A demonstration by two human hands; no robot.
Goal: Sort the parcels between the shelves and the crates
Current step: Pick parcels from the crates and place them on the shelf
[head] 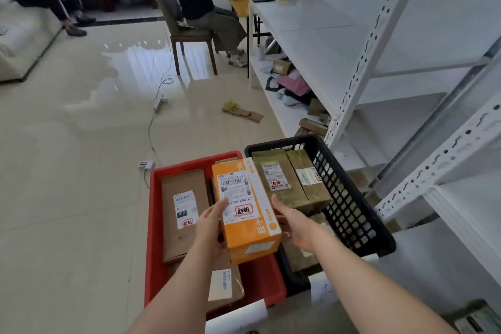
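orange parcel (245,210) is gripped by left hand (210,229) and right hand (294,225), one on each long side. its long axis runs away from the person, over the seam between red crate (156,214) and black crate (349,206).

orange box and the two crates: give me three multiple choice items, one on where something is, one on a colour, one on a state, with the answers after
1. Where is the orange box?
A. flat on the floor beside the chair
B. held up over the crates, between both hands
C. on a white shelf

2. What colour is the crate holding the two olive-wrapped parcels?
A. black
B. red
C. white

3. How is the left hand engaged?
A. hanging idle, away from everything
B. resting on the red crate
C. holding the box's left side, thumb on the label

Answers:
1 B, the left hand and the right hand flank the box, above the crates.
2 A, the olive parcels lie in the black mesh crate, right of the red one.
3 C, its thumb lies across the white label while the hand wraps the box's side.
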